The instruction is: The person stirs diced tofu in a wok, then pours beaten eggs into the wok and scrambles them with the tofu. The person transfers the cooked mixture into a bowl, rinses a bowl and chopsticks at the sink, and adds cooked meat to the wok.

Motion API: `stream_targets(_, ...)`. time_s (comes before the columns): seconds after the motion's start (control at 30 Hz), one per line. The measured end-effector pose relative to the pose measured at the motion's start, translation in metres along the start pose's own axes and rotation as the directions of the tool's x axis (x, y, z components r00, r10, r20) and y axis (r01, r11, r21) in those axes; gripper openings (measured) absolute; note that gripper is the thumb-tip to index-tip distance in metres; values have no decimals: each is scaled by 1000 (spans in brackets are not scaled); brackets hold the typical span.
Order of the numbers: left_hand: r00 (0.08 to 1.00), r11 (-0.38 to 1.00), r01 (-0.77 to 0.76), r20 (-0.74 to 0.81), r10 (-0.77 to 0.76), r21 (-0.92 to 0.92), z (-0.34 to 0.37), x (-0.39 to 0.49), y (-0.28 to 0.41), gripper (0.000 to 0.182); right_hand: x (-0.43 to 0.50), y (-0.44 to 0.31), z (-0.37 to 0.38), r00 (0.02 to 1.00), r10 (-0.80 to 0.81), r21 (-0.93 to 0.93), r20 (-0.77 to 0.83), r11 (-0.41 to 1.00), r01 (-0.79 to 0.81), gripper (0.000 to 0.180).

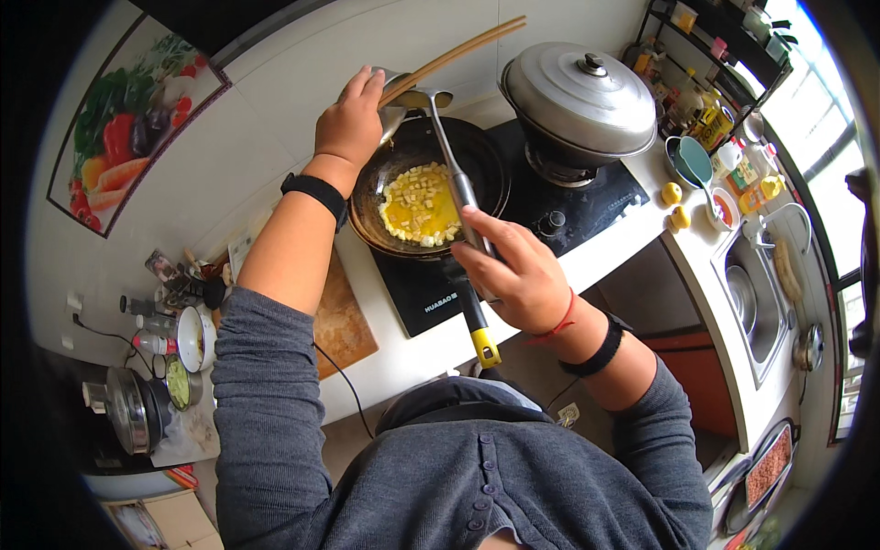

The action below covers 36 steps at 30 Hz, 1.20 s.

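My left hand (pixel 350 120) grips a metal bowl (pixel 392 125), tilted at the far rim of a dark frying pan (pixel 485 155). A pair of wooden chopsticks (pixel 457 55) sticks out to the right from beside that hand's fingers; how they are held is hidden. In my right hand (pixel 522 275) is the metal handle of a cooking spatula (pixel 447 148), its head up against the bowl. Below the spatula, yellow beaten egg with small pale cubes (pixel 419 203) lies in the pan, its edge whitish and set. The pan's black handle with a yellow end (pixel 485 347) points towards me.
A lidded aluminium pot (pixel 581 103) stands on the right burner of the black cooktop (pixel 426 302). Left of the pan lies a wooden cutting board (pixel 347 313). Bowls, bottles and two yellow fruits (pixel 676 206) sit at right, near the sink (pixel 749 302). A black cord (pixel 350 388) hangs over the counter edge.
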<state>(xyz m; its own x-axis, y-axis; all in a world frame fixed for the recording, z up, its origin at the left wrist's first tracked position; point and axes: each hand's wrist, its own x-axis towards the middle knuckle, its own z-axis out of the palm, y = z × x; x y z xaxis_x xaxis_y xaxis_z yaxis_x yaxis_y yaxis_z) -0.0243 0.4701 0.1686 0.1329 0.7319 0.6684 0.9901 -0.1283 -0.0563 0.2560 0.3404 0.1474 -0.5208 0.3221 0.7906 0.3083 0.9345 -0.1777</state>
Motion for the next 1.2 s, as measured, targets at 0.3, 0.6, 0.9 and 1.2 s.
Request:
stream_targets(0.3,998,1000,-14,54,13,27,-1,10,-4,47,-12,-7,6,983,-84,69,162,995,74,31)
stream_targets(0.6,999,1000,27,36,-27,4,5,11,-8,47,-10,1,5,999,-36,58,40,998,34,33)
stream_targets(0.9,977,976,213,2,-213,-51,5,6,-22,45,-22,2,1,999,30,167,-30,986,-25,27)
stream_targets(1.2,910,897,413,35,-413,-159,-5,-3,-18,44,-16,3,6,998,-28,154,-48,987,35,31)
